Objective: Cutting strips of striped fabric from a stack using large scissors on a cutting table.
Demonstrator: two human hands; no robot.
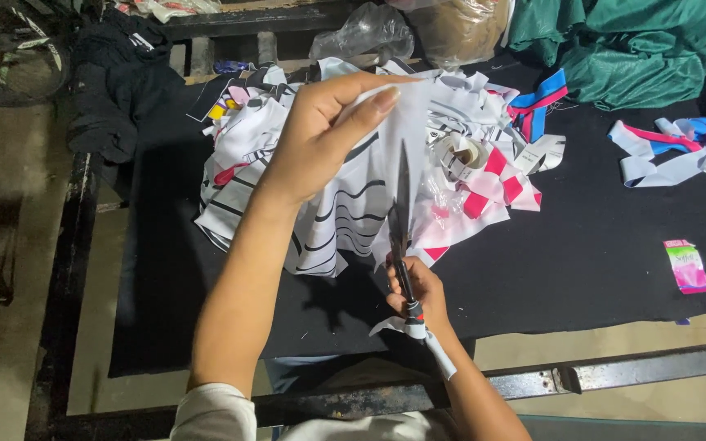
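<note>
Hands, two: left hand (pixel 320 139) holding one fabric piece (pixel 402 155), right hand (pixel 417 290) one scissors (pixel 400 233)

Head-worn camera, looking steeply down, close over table (pixel 614 253)

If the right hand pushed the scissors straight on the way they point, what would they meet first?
The right hand aims the scissors up and away, into the white cloth piece held by the left hand. The blades seem to be at it already; depth is unclear.
</note>
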